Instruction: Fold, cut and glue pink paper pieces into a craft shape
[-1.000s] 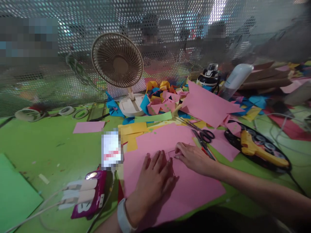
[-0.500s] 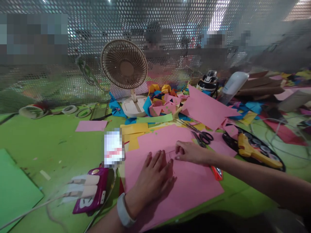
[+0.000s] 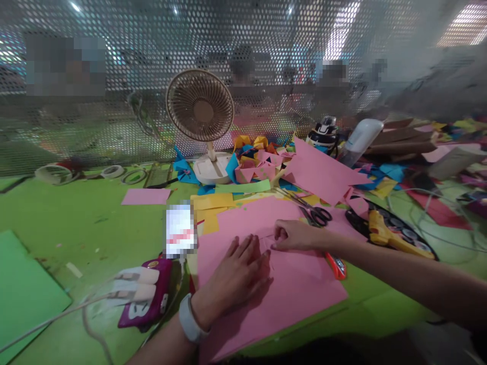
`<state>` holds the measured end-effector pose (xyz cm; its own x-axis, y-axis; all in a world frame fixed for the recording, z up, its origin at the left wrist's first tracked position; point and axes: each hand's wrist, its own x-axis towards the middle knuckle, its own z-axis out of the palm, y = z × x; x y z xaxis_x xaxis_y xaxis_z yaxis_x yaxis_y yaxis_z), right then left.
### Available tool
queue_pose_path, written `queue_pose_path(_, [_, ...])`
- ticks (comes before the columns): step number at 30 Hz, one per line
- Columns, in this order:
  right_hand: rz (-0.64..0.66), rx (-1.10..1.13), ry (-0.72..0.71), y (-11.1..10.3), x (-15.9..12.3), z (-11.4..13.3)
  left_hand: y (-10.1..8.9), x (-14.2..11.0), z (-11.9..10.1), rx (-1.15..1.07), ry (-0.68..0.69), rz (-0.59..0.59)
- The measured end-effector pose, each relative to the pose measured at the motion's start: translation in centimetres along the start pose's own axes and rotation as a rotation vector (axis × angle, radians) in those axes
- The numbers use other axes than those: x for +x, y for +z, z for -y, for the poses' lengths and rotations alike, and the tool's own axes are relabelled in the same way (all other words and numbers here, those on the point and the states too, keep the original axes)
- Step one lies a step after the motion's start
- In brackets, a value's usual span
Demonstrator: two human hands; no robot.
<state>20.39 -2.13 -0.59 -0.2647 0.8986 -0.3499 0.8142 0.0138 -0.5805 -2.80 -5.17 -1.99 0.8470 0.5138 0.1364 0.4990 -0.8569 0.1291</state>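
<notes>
A large pink sheet of paper (image 3: 304,284) lies on the green table. My left hand (image 3: 239,271), with a pale band at the wrist, rests on it with fingers stretched out. Just right of those fingertips, my right hand (image 3: 291,235) has its thumb and fingers curled together against the paper. Faint lines or edges show on the pink between the two hands. What the right fingers pinch, if anything, is hidden. Black-handled scissors (image 3: 321,216) lie behind my right hand, and an orange cutter (image 3: 337,266) is partly under my right forearm.
A lit phone (image 3: 180,229) and a purple power strip (image 3: 150,294) with cables sit to the left. Behind stand a fan (image 3: 203,109) and a heap of folded coloured paper (image 3: 258,165). A yellow glue gun (image 3: 395,235) lies on a black tray at right.
The camera view has shifted slightly. Both hands stay at nearly the same spot on the pink paper, the left still flat and the right still curled.
</notes>
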Motion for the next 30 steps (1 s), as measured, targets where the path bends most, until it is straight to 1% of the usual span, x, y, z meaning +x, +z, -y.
queue_pose_path(2, [-0.034,-0.054,-0.009,0.2,0.0,0.1,-0.3,0.0,0.0,-0.008,-0.003,0.013])
queue_pose_path(4, [-0.031,-0.082,-0.011,0.2,0.1,0.2,-0.5,0.0,0.0,-0.024,-0.014,0.031])
queue_pose_path(8, [0.012,-0.124,-0.003,-0.1,0.8,0.4,-0.6,-0.2,0.1,-0.045,-0.021,0.047])
queue_pose_path(12, [0.093,-0.09,0.048,-0.4,1.3,0.8,-0.4,-0.2,0.2,-0.048,-0.02,0.042])
queue_pose_path(17, [0.084,-0.103,0.052,-0.6,1.3,1.3,-0.3,-0.2,0.4,-0.057,-0.008,0.054])
queue_pose_path(20, [0.132,-0.03,0.057,-0.8,1.4,1.0,-0.1,-0.2,0.4,-0.061,-0.001,0.057])
queue_pose_path(23, [0.194,0.072,0.048,-1.0,1.5,0.4,0.0,-0.2,0.4,-0.066,-0.021,0.059])
queue_pose_path(30, [0.238,0.163,-0.01,-0.8,1.9,-1.4,-0.8,-0.1,0.4,-0.089,-0.003,0.083])
